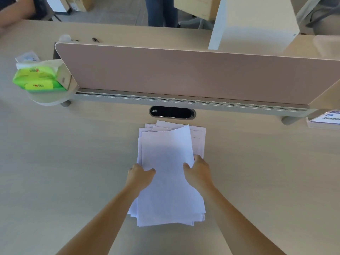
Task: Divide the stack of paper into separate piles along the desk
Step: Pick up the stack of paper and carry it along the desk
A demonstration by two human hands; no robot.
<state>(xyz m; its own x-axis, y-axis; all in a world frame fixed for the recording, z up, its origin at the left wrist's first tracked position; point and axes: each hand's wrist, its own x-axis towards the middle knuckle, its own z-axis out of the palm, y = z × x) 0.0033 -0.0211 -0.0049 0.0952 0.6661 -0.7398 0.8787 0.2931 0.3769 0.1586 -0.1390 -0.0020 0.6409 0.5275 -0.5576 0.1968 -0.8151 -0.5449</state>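
A loose stack of white paper (167,199) lies in the middle of the light wooden desk (64,172), its sheets fanned out unevenly at the far end. My left hand (140,174) grips the stack's left edge, thumb on top. On the right edge, my right hand (197,171) pinches the top sheets, whose far corner curls upward. Both hands sit about midway along the stack.
A pink divider panel (184,74) runs across the desk behind the paper, with a black cable port (172,112) just below it. Green tissue packs (39,77) sit on a small round shelf at the left. A blue-printed card (325,119) lies at the right edge.
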